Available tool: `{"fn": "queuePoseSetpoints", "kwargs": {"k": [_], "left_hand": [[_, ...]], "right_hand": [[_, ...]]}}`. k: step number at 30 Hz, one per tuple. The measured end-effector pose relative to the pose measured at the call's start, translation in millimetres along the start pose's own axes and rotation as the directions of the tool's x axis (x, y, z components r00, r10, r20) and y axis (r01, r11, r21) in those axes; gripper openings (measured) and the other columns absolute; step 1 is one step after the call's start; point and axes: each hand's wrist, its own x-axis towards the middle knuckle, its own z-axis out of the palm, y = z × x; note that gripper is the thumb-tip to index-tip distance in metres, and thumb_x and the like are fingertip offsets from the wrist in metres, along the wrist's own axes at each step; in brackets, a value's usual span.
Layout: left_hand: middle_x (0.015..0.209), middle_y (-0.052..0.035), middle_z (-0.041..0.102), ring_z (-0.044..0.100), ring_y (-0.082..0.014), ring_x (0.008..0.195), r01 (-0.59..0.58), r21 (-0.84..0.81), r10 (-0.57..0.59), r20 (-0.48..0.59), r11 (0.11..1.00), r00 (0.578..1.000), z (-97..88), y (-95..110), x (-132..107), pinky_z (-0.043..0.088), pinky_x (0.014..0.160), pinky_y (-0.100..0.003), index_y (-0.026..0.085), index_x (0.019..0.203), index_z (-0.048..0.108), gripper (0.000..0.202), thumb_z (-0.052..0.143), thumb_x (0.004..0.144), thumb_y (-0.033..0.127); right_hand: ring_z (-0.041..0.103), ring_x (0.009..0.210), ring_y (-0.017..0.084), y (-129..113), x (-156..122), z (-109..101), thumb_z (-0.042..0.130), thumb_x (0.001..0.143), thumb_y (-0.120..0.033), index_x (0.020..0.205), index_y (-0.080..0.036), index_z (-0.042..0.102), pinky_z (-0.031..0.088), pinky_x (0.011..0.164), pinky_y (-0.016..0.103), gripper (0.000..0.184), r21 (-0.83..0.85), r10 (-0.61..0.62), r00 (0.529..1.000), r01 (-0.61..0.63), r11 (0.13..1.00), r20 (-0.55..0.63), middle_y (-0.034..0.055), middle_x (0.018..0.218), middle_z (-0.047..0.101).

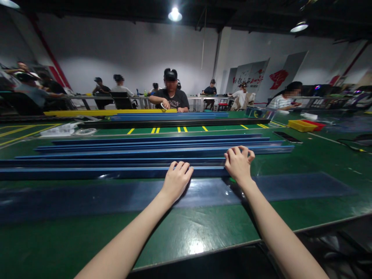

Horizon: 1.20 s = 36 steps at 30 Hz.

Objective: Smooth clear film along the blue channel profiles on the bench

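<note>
Long blue channel strips point(87, 173) lie side by side across the green table, and the nearest one runs under both hands. My left hand point(178, 180) is closed over that nearest strip, its fingers bent across the top edge. At the strip's right end, my right hand point(238, 164) has its fingers curled round it; the tips are partly hidden. Several more blue strips point(261, 150) lie just beyond. Flat on the table, below my wrists, stretches a long translucent plastic sheet point(302, 186).
A phone point(287, 136) and a yellow tray point(301, 125) are at the right. Farther back lie a black bar point(145, 124) and a yellow strip point(116, 112). Across the table, a person point(174, 97) holds a white ring. The table's front edge point(203, 252) is close.
</note>
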Motion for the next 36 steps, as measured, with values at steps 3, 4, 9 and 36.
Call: {"fn": "queuePoseSetpoints", "kwargs": {"k": [3, 4, 9, 36], "left_hand": [[0.099, -0.0056, 0.062, 0.053, -0.0191, 0.093, 0.035, -0.037, -0.034, 0.018, 0.999, 0.999, 0.0, 2, 1, 0.034, 0.082, -0.035, 0.019, 0.099, 0.057, 0.019, 0.042, 0.086, 0.021], [0.101, -0.0062, 0.061, 0.053, -0.0194, 0.094, 0.041, -0.047, -0.04, 0.024, 0.998, 0.999, -0.1, 2, 1, 0.035, 0.081, -0.035, 0.018, 0.1, 0.057, 0.02, 0.042, 0.087, 0.024], [0.117, -0.0096, 0.056, 0.05, -0.0227, 0.104, 0.025, -0.075, -0.022, 0.039, 0.997, 0.999, 2.4, 4, -1, 0.036, 0.083, -0.036, 0.017, 0.11, 0.054, 0.038, 0.041, 0.085, 0.044], [0.124, -0.0071, 0.052, 0.047, -0.0186, 0.113, 0.019, -0.139, -0.007, 0.084, 0.99, 0.996, 14.7, -10, -4, 0.036, 0.088, -0.033, 0.018, 0.117, 0.049, 0.031, 0.04, 0.088, 0.022]], "right_hand": [[0.034, 0.105, 0.029, 5, 0, 3, 0.039, 0.082, -0.023, 0.078, -0.017, 0.059, 0.015, 0.087, 0.046, 0.021, -0.007, 0.04, 0.999, -0.04, 0.999, -0.027, 0.0114, 0.092, 0.059], [0.033, 0.106, 0.029, 6, 0, 4, 0.039, 0.081, -0.022, 0.078, -0.016, 0.059, 0.015, 0.087, 0.047, 0.021, -0.008, 0.06, 0.998, -0.06, 0.998, -0.034, 0.012, 0.094, 0.058], [0.032, 0.11, 0.03, 15, -1, 7, 0.038, 0.078, -0.019, 0.078, -0.014, 0.06, 0.02, 0.087, 0.049, 0.022, -0.025, 0.166, 0.984, -0.168, 0.985, -0.072, 0.0165, 0.103, 0.054], [0.052, 0.093, 0.019, -20, -1, -6, 0.038, 0.086, -0.037, 0.098, -0.02, 0.059, 0.035, 0.075, 0.029, 0.029, 0.319, -0.285, 0.916, 0.191, 0.928, 0.281, 0.0061, 0.101, 0.063]]}}
